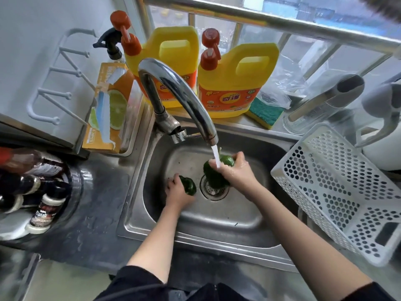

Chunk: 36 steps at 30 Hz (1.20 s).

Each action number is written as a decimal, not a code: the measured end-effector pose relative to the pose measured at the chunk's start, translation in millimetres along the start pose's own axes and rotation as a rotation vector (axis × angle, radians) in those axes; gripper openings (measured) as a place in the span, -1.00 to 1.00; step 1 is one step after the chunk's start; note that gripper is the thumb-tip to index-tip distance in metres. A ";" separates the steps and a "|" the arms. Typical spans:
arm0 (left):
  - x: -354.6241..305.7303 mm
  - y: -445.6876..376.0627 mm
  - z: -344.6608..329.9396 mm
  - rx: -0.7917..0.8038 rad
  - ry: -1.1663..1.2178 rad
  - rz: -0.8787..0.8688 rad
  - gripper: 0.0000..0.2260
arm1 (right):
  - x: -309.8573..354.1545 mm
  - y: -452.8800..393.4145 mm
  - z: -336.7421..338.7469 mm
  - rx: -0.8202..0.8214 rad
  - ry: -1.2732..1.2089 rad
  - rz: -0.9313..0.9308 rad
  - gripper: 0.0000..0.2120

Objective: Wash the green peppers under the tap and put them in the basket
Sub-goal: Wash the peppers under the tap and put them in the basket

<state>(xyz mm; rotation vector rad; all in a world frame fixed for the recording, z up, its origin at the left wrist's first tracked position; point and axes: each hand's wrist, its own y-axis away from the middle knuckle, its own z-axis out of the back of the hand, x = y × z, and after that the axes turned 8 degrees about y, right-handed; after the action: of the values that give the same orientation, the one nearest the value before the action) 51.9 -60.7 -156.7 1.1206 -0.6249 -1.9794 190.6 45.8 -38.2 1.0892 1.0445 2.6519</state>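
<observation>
Centre of frame, sink: steel sink (238, 220), tap (180, 92) running, stream (216, 156) hits right-hand peppers.
Right hand: right hand (236, 170) grips two green peppers (213, 174) under the spout; fingers curl over their tops, peppers lie below and left of the fingers.
Left hand: left hand (178, 190) holds one pepper (188, 185) low in the basin; fingers wrap it from the left.
Right of frame: white perforated basket (338, 187) on the sink edge, no peppers inside.
Upper frame: two yellow detergent jugs (234, 83) behind the tap.
</observation>
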 end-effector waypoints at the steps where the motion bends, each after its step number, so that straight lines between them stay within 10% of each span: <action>1: 2.5 -5.7 -5.1 -0.039 0.018 -0.010 -0.07 | -2.0 -0.3 -0.7 0.025 -0.029 -0.024 -0.40; 9: -19.5 4.9 0.1 -0.186 0.334 -0.082 -0.13 | -15.1 5.6 -6.1 0.024 -0.405 0.034 -0.83; 15: -73.3 59.0 49.4 0.247 1.107 -0.083 -0.48 | -27.0 39.5 43.5 0.090 -0.676 0.040 -0.82; 17: -88.0 73.4 57.9 0.476 1.264 -0.068 -0.32 | -34.4 50.7 48.7 0.129 -0.638 0.020 -0.81; 21: -114.0 86.6 56.2 0.642 1.251 -0.063 -0.28 | -40.5 68.5 40.2 0.080 -0.578 0.023 -0.76; 26: -137.4 96.8 51.4 0.543 1.300 0.018 -0.77 | -49.3 76.9 40.1 -0.075 -0.590 0.051 -0.73; 36: -122.8 97.7 71.0 0.711 1.178 0.182 -0.64 | -39.8 77.0 35.7 -0.339 -0.432 0.202 -0.79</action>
<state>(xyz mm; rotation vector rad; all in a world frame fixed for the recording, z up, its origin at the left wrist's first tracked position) 66.8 -15.9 8.9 2.2386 -0.7059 -0.6377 256.2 -5.6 4.9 1.6447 0.4076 2.4308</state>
